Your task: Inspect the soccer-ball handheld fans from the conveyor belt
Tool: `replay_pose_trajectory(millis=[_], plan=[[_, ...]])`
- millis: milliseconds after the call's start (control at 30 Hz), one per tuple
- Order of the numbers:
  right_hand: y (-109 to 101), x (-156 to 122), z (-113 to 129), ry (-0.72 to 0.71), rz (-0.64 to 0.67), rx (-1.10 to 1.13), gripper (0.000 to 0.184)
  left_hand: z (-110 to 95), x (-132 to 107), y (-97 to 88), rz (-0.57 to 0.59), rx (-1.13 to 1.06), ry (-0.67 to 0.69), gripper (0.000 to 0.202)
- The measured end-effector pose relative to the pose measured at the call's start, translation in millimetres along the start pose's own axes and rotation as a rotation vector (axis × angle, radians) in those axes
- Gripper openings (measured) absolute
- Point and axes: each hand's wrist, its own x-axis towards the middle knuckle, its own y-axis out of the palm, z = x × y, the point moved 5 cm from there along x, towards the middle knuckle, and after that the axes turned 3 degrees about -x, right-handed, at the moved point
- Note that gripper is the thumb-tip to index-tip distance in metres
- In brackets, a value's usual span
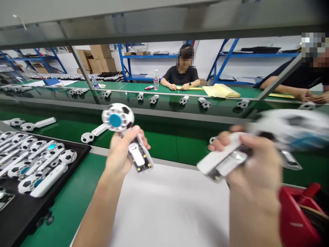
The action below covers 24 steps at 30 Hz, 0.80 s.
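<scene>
My left hand is closed round the handle of a football-patterned handheld fan. Its round head, with a blue centre, points up, and a clear cover on the handle shows a circuit board with a white part. In my right hand is a second football-patterned fan, tilted, its head blurred by motion at the right. Both fans are above a white sheet. Behind my right hand shows a clear-covered handle end; what it belongs to is partly hidden.
At left a black tray holds several similar fans. More lie on the green conveyor belt and the ledge beyond. A red tape dispenser stands at right. Two people sit across the line, near a water bottle and yellow sheets.
</scene>
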Motion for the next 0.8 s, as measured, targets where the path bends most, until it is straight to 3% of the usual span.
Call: replay_pose_trajectory(millis=[67, 167, 267, 400, 600, 700, 800], plan=[[15, 14, -41, 0.442, -0.052, 0.295, 0.020, 32, 23, -6.5, 0.019, 0.029, -0.184, 0.032], [27, 27, -83, 0.711, -0.052, 0.384, 0.010, 70, 45, -21.2, -0.065, 0.035, -0.272, 0.038], [25, 31, -112, 0.786, -0.065, 0.383, 0.010, 97, 58, -35.3, -0.119, 0.031, -0.236, 0.036], [21, 31, -133, 0.810, -0.084, 0.359, 0.010, 123, 72, -55.6, -0.126, 0.060, -0.198, 0.036], [23, 31, -132, 0.855, 0.043, 0.318, 0.018, 147, 92, -80.2, -0.072, 0.199, -0.093, 0.040], [23, 30, -127, 0.826, 0.063, 0.289, 0.018, 153, 99, -90.1, -0.092, 0.338, -0.019, 0.054], [25, 28, -122, 0.772, 0.070, 0.276, 0.020, 155, 103, -97.1, -0.108, 0.493, 0.033, 0.051]])
